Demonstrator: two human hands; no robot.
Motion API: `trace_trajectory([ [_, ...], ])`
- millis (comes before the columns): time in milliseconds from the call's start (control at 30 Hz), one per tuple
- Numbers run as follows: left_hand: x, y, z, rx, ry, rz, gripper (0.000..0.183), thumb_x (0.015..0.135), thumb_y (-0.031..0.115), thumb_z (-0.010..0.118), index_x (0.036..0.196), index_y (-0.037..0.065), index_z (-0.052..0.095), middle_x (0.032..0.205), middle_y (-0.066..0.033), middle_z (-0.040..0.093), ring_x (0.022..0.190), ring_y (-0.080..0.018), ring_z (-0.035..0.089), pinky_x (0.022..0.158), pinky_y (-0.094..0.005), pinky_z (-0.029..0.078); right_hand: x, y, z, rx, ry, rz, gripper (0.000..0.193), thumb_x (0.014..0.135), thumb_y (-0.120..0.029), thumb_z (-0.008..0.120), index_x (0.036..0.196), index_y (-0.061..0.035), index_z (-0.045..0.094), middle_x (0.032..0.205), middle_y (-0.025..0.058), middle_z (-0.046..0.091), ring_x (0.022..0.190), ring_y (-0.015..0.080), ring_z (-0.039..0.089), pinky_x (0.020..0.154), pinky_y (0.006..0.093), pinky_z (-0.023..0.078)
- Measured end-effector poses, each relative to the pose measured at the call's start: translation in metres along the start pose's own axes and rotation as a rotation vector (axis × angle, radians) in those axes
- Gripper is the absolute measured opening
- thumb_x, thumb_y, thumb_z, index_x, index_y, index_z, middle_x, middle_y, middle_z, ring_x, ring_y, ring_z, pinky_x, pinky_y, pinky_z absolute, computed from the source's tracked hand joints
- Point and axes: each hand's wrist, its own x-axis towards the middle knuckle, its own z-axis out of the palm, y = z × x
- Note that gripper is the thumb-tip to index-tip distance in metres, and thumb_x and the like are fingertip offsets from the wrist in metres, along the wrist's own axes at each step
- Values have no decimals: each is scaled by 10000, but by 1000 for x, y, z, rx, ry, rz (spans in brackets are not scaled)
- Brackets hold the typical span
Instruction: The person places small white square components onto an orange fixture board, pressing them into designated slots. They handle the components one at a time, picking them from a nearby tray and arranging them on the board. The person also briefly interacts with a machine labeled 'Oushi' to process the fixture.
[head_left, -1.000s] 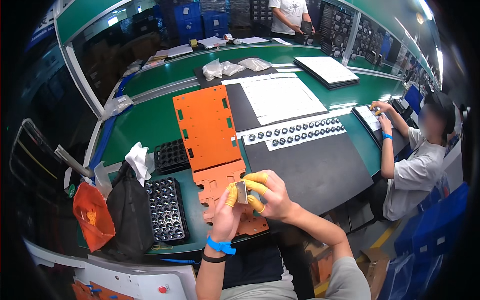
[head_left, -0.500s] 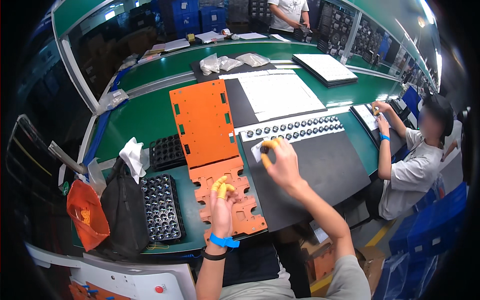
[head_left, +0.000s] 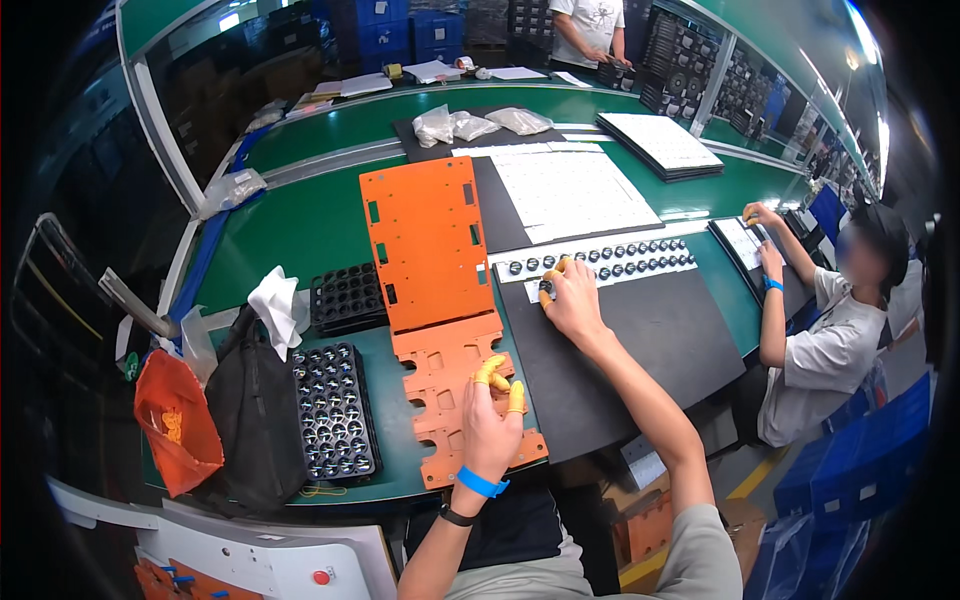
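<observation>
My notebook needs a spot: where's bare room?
Black mat right of the right forearm, below the black round parts; green tabletop left of the orange board, behind the rear black tray. Crowded: front left, with loaded tray, black bag and orange bag.

Your bench (head_left: pixel 300 225) is green and fills the middle of the frame. On it, at lower centre, you have an orange plate (head_left: pixel 425 245). Left of that sit two black trays: the front tray (head_left: pixel 371 420), lower left, with its cups filled, and the rear tray (head_left: pixel 350 325), partly hidden behind the plate. Right of centre, your black mat (head_left: pixel 670 340) lies flat, with white strips (head_left: pixel 640 257) bearing two rows of black caps (head_left: pixel 629 269) along its far edge. Toward upper centre lies a dark board (head_left: pixel 505 205) under white sheets (head_left: pixel 570 190) and clear bags (head_left: pixel 523 121). A white-topped stack (head_left: pixel 660 140) rests at upper right.
</observation>
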Motion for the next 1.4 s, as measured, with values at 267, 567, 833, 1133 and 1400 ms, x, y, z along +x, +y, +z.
trace_trajectory([
  [267, -1, -1, 1, -39, 24, 17, 466, 925, -32, 599, 1378, 18, 501, 990, -59, 506, 866, -131, 586, 744, -276, 586, 3, 1, -2, -22, -26, 6, 222, 754, -99, 764, 954, -11, 725, 1032, 127, 601, 1043, 305, 538, 953, 431, 415],
  [567, 1, 5, -2, 36, 19, 19, 426, 904, -20, 616, 1326, 33, 584, 1012, -91, 516, 860, -155, 596, 741, -285, 596, 5, 4, 1, -24, 7, -20, 207, 763, -118, 767, 934, -12, 717, 1031, 128, 613, 1036, 307, 541, 964, 438, 411],
  [833, -3, 15, -7, 99, 12, 45, 298, 881, 50, 667, 1178, 20, 666, 980, -126, 560, 911, -289, 570, 844, -388, 485, 9, 1, -7, -64, 58, 2, 488, 721, -329, 851, 1061, -2, 724, 1073, 142, 629, 1067, 318, 547, 1036, 459, 374],
  [1133, -2, 20, -9, 156, -10, 70, 256, 868, 40, 666, 1122, 14, 686, 1007, -141, 577, 960, -318, 555, 867, -394, 479, 42, 12, 25, 7, 143, 43, 496, 876, -286, 722, 1252, 11, 593, 1170, 197, 600, 1138, 372, 541, 1104, 554, 315],
  [1400, -1, 19, -8, 224, -34, 99, 239, 863, 61, 667, 1097, 29, 701, 1006, -137, 596, 978, -337, 531, 888, -423, 453, 107, 15, 75, -95, -303, 418, 618, 987, -418, 496, 1373, 65, 472, 1361, 294, 510, 1339, 432, 423, 1169, 645, 185],
])
